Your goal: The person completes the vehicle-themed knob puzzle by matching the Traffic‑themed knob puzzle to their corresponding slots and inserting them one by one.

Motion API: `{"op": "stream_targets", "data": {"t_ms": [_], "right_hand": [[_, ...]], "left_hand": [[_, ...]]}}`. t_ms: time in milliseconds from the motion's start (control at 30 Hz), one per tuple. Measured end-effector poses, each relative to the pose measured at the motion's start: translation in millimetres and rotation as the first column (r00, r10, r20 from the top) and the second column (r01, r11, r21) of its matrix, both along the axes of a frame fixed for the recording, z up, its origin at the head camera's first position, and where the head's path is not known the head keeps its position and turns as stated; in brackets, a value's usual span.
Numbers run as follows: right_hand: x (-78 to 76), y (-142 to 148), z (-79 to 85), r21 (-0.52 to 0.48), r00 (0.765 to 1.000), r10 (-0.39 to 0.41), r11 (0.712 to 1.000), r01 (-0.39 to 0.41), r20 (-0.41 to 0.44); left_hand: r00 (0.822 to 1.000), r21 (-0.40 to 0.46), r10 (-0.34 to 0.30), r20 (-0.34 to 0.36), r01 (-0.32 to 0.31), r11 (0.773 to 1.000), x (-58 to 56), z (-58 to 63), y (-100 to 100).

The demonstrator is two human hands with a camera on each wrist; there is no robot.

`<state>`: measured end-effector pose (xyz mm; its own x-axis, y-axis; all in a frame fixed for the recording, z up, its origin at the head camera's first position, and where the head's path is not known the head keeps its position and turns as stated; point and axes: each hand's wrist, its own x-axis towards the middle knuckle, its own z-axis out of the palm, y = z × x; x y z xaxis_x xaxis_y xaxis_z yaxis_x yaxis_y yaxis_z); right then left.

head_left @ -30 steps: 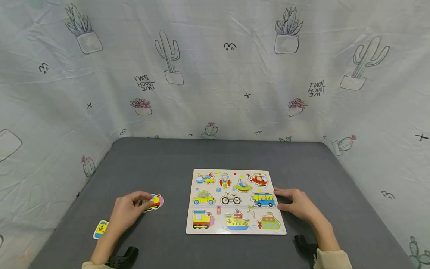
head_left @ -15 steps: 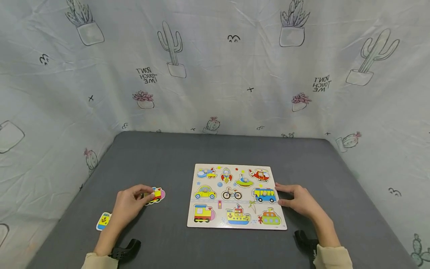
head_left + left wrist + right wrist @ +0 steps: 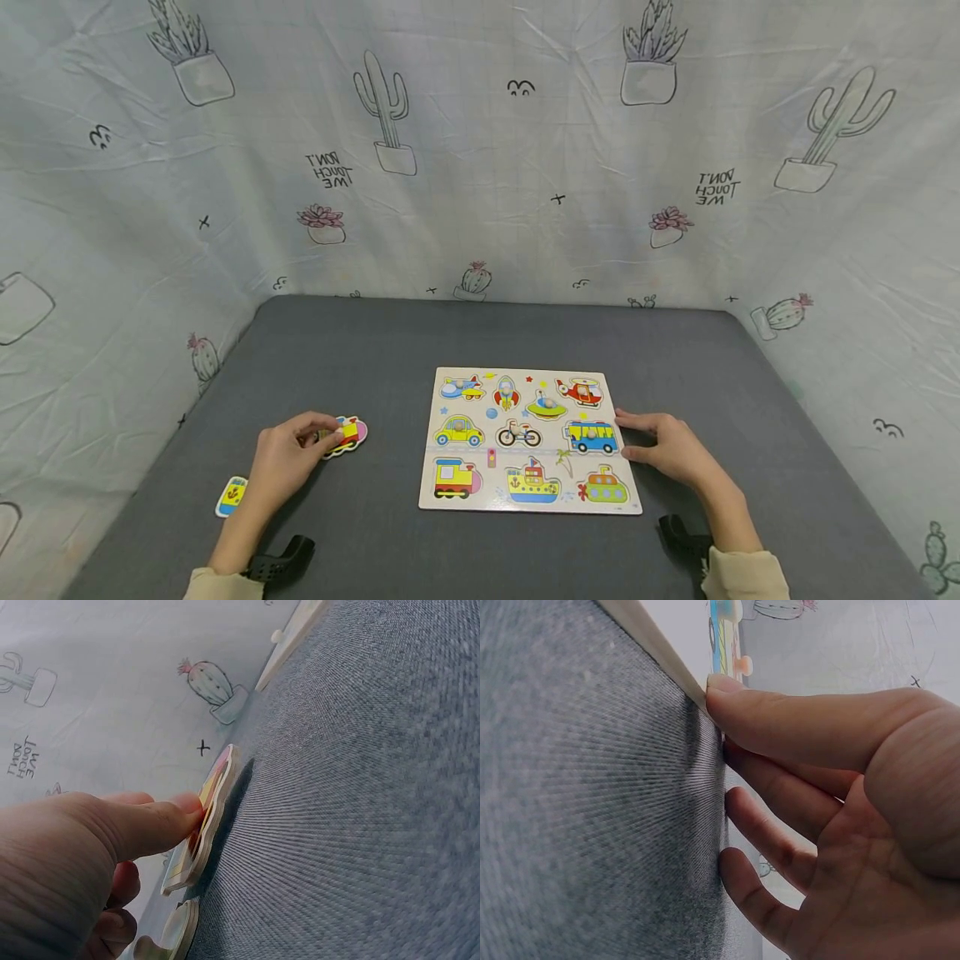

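Note:
Between thumb and fingers, my left hand (image 3: 281, 462) pinches a wooden train puzzle piece (image 3: 350, 436). In the left wrist view the train piece (image 3: 220, 799) is tilted, with a shadow on the cloth beside it. Another knobbed puzzle piece (image 3: 178, 930) lies close below, partly hidden by the hand. A piece with a yellow anchor picture (image 3: 231, 497) lies left of my left wrist. The vehicle puzzle board (image 3: 495, 497) lies flat in the middle. My right hand (image 3: 667, 450) touches the board's right edge with thumb and index finger extended; its other fingers are loosely bent.
Grey cloth (image 3: 390, 342) covers the table. A white curtain (image 3: 480, 142) with cactus drawings surrounds its back and sides. Pictures of a plane, rocket, helicopter, car, bicycle and bus (image 3: 592, 435) show on the board. Each wrist wears a black mount (image 3: 281, 560).
The head view has tilted slightly, so the board and hands appear a little higher than a second ago. Both hands keep their hold and touch, with little other visible movement.

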<state>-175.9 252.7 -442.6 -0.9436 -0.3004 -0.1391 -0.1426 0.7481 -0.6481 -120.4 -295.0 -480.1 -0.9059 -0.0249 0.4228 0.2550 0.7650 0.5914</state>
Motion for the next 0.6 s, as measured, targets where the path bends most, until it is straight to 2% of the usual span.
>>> {"op": "stream_targets", "data": {"t_ms": [600], "right_hand": [[1.1, -1.9, 1.9, 0.013, 1.0, -0.004, 1.0, 0.004, 0.005]], "left_hand": [[1.0, 0.011, 0.005, -0.008, -0.005, 1.0, 0.1, 0.3, 1.1]]}}
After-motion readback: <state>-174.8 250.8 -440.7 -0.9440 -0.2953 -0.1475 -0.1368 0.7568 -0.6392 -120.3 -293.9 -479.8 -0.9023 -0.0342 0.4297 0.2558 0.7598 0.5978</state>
